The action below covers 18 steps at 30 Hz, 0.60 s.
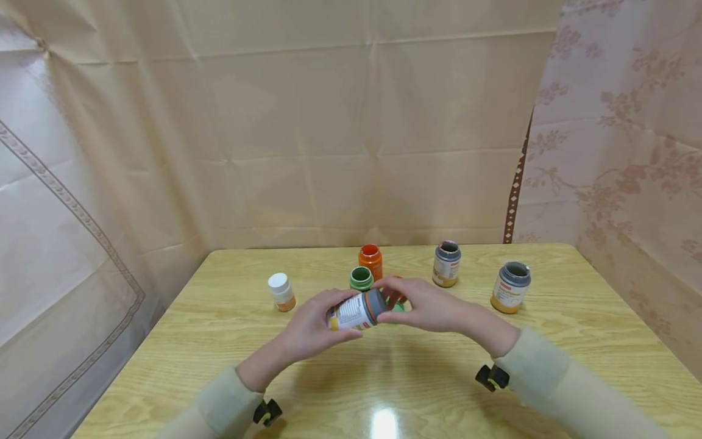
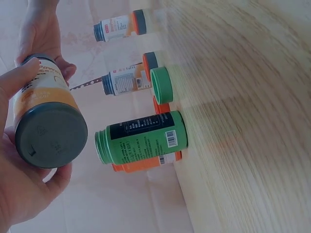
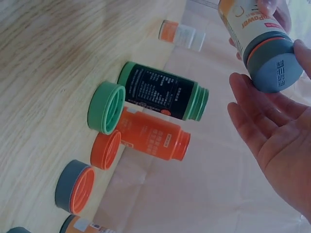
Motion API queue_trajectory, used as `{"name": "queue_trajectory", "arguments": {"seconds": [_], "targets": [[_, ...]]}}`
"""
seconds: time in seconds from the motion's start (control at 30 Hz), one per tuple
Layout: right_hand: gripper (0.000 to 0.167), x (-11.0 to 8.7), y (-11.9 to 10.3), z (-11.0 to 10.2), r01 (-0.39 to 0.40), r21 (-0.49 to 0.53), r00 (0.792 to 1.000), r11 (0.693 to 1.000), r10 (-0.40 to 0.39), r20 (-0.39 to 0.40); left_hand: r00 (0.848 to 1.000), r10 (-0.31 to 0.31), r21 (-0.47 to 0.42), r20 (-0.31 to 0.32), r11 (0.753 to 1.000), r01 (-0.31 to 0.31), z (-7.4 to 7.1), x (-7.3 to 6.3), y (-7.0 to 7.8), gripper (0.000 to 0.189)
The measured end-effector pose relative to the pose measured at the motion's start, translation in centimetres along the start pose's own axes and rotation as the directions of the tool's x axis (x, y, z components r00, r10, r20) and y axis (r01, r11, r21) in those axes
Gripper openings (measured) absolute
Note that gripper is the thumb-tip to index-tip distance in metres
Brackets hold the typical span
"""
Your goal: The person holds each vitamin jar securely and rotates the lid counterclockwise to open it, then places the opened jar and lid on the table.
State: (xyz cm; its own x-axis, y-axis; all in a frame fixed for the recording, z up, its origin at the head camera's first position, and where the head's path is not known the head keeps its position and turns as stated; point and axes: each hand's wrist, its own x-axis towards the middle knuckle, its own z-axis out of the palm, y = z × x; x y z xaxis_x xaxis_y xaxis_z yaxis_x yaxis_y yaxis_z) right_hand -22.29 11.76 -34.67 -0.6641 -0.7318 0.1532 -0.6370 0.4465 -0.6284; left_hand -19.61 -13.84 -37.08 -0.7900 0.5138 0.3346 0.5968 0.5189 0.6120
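My left hand (image 1: 315, 326) grips a white and orange supplement bottle (image 1: 351, 312) with a grey base, tilted above the table. Its grey lid (image 3: 276, 65), with an orange ring below it, is on the bottle. The right hand (image 1: 425, 305) holds that lid between thumb and fingertips. Just behind the hands stand an open green bottle (image 2: 146, 138) and an open orange bottle (image 1: 370, 261). A green lid (image 3: 106, 108) and an orange lid (image 3: 105, 149) lie beside them, partly hidden by the right hand in the head view.
Two open grey-necked bottles, one at back right (image 1: 446, 265) and one farther right (image 1: 510, 288), stand on the wooden table (image 1: 219, 366). A grey lid with an orange inside (image 3: 75, 187) lies near them. A small white-capped bottle (image 1: 282, 291) stands left. Cloth (image 1: 351, 134) hangs behind.
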Motion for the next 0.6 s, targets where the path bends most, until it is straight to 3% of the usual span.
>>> {"name": "queue_trajectory", "arguments": {"seconds": [0.33, 0.6], "targets": [[0.043, -0.28, 0.24, -0.01, 0.117, 0.099, 0.993, 0.988, -0.116, -0.019, 0.999, 0.039, 0.086, -0.021, 0.996, -0.037, 0.33, 0.14, 0.2, 0.059], [0.05, -0.72, -0.11, 0.04, 0.209, -0.038, 0.977, 0.977, -0.211, -0.044, 0.999, 0.004, -0.102, 0.038, 0.995, 0.0, 0.39, 0.14, -0.19, 0.055]]}}
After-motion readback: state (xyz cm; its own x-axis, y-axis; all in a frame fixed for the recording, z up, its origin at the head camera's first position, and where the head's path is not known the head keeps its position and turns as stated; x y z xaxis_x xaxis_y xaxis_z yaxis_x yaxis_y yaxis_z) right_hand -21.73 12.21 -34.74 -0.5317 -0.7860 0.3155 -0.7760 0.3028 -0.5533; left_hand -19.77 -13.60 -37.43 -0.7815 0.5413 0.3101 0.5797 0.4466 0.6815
